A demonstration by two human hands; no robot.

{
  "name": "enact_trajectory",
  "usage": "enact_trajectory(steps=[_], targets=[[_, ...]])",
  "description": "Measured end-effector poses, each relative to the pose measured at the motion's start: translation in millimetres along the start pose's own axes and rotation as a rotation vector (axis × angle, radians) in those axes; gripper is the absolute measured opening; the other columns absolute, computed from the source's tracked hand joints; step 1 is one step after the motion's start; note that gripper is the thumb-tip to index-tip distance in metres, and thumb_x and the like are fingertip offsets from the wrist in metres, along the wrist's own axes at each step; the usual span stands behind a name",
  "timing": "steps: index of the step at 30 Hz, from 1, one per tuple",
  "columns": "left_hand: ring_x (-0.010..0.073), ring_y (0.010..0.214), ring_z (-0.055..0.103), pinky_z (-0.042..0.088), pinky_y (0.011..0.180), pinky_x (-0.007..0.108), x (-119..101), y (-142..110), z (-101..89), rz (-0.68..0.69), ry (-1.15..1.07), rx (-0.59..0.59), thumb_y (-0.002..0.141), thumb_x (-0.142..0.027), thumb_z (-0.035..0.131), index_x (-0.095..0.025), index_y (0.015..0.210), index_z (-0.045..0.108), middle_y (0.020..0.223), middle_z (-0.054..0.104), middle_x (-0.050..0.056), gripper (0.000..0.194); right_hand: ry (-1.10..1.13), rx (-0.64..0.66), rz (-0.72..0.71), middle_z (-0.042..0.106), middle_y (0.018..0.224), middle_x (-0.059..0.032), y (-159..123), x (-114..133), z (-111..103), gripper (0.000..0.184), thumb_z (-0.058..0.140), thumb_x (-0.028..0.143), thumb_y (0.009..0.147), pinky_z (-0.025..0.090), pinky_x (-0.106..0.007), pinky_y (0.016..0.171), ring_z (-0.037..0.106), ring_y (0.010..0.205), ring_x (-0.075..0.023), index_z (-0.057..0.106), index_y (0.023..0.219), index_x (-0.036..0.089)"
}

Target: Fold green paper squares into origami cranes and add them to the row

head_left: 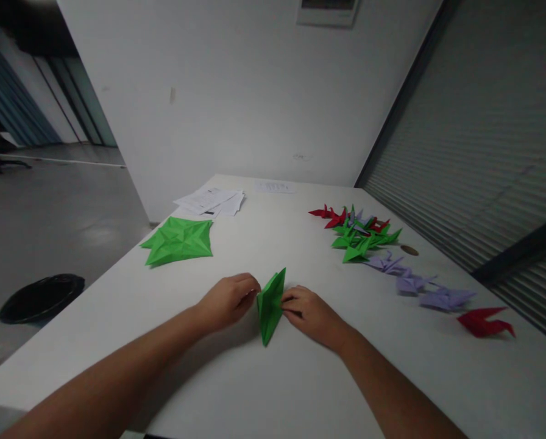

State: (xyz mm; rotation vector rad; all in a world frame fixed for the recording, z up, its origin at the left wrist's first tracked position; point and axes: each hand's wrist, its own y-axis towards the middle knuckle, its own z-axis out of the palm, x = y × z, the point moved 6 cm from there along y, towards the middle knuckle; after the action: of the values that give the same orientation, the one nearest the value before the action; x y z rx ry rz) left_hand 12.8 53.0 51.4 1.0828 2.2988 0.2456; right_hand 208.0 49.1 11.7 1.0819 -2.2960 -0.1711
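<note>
A partly folded piece of green origami paper [270, 308] stands between my hands, its long point toward me and its upper layers slightly apart. My left hand [231, 297] pinches its left edge with curled fingers. On the other side, my right hand [310, 314] grips the right edge between thumb and fingers. Creased green sheets [180, 239] lie in a flat stack at the left of the table. At the right sits a pile of folded green paper cranes [359, 241], mixed with red and purple ones.
Purple cranes [445, 297] and a red crane [484, 322] line the white table's [273, 390] right side, near a brown round object [409, 250]. Printed papers [211, 200] lie at the back left. A black-lined bin [42, 299] stands on the floor; a wall [255, 91] closes the far end.
</note>
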Motion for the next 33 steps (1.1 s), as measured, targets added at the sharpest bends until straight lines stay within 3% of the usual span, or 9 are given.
enact_trajectory(steps=[6,14,33], targets=[[0.0215,0.104,0.070,0.056,0.091,0.033,16,-1,17.2,0.171,0.004,0.117,0.101,-0.013,0.051,-0.018,0.118,0.074,0.115,0.075,0.013,0.030,0.002,-0.001,0.021,0.076,0.107,-0.0091,-1,-1,-1,0.025,0.066,0.009,0.090,0.053,-0.041,0.093,0.066,0.099,-0.0237,0.082,0.103,0.023],[0.0233,0.107,0.069,0.056,0.095,0.033,16,-3,28.3,0.177,0.055,0.189,0.102,-0.013,0.049,-0.017,0.124,0.073,0.121,0.073,0.014,0.033,-0.010,0.014,0.023,0.076,0.108,-0.0092,-2,-2,1,0.024,0.067,0.010,0.090,0.052,-0.041,0.092,0.065,0.099,-0.0238,0.082,0.102,0.022],[0.0253,0.108,0.063,0.051,0.096,0.039,3,-7,31.0,0.305,0.231,0.291,0.103,-0.018,0.047,-0.015,0.134,0.065,0.135,0.065,0.017,0.036,-0.023,0.019,0.031,0.076,0.108,-0.0087,-1,-2,0,0.024,0.066,0.009,0.091,0.052,-0.040,0.092,0.065,0.099,-0.0235,0.082,0.103,0.023]])
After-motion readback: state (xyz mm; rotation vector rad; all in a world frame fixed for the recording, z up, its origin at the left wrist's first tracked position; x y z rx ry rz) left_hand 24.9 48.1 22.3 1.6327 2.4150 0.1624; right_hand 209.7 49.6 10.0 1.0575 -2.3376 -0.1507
